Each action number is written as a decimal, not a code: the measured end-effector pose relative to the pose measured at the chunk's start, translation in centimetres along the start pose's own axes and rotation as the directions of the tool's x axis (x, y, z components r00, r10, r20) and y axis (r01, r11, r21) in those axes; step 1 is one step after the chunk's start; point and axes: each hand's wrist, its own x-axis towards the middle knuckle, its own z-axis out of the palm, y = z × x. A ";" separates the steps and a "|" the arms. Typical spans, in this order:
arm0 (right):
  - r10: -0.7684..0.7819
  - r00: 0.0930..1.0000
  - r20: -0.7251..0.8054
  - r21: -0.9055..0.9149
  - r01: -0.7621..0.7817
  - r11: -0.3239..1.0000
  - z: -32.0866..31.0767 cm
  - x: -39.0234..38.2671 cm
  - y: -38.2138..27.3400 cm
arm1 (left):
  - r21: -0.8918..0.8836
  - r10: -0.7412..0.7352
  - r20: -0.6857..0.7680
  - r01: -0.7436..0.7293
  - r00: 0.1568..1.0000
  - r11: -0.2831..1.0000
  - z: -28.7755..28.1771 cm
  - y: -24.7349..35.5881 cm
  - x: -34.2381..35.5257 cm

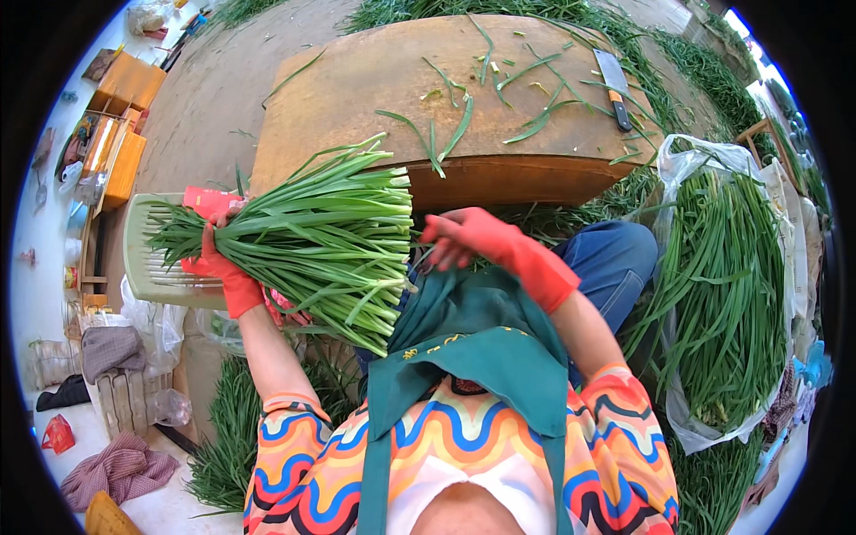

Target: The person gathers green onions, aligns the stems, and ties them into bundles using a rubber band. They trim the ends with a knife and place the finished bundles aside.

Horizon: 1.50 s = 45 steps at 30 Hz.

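A thick bunch of garlic chives [312, 232] lies sideways across my lap, with its pale cut ends fanned out to the right. My left hand [218, 245], in a red rubber glove, wraps round the leafy end at the left. Just right of the cut ends is my right hand [468, 239], gloved the same way. Its fingers are apart, slightly blurred, and I see nothing held in them. Under the bunch's leafy end stands a pale green plastic crate [143, 241], with something red partly hidden behind the left hand.
Ahead is a wooden board [348, 98] with scattered leaf scraps and a knife [613, 89] near its right edge. On my right stands a clear plastic bag [682, 410] full of chives [727, 285]. More loose chives [223, 446] lie at lower left.
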 end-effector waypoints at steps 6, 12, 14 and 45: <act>-0.129 0.934 -0.333 -0.661 -0.134 0.738 -2.6 3.3 4.6 | -0.180 -0.019 0.055 0.029 0.998 0.983 2.9 1.0 -0.5; -0.111 0.991 0.079 0.078 0.105 0.991 3.0 2.9 1.0 | -0.083 0.032 0.042 -0.028 0.999 0.996 1.3 0.4 -0.3; -0.052 0.998 -0.035 -0.036 0.051 0.998 3.9 2.2 -0.1 | -0.073 -0.004 0.048 0.007 0.999 0.997 -0.6 0.7 0.4; 0.071 0.950 -0.303 -0.411 -0.197 0.890 -5.3 1.8 4.8 | 0.152 -0.082 -0.393 0.153 0.916 0.976 -8.5 -3.3 -3.4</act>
